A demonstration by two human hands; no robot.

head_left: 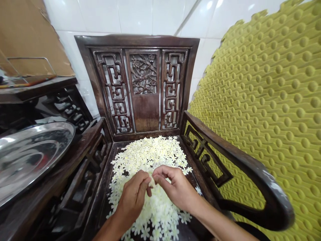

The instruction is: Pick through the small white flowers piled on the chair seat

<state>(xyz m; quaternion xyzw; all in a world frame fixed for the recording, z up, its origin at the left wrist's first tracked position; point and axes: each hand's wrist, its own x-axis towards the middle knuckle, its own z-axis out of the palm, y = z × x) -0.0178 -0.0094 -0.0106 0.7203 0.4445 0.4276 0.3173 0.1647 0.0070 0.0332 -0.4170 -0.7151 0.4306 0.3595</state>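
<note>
"Biggest first?"

"White tiled wall (130,16) behind, dark carved wooden armchair (144,43) standing against it, studded yellow-green mat (271,100) rising just beside it, steel tray (32,157) resting at left."

"On the seat (106,204)?"

"Small white blossoms (150,154), spreading in a heap."

"Grip?"

"Left hand (131,197) and right hand (175,187), closing above the heap, pinching one pale blossom (151,182) between them."

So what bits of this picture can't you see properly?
Head view, small pale piece: mostly hidden by the fingers of the left hand and right hand.
Head view, seat of the carved wooden chair: mostly covered by white flowers.
Head view, near end of the flowers: cut off by the bottom edge.
Head view, steel tray: cut off by the left edge.
</note>
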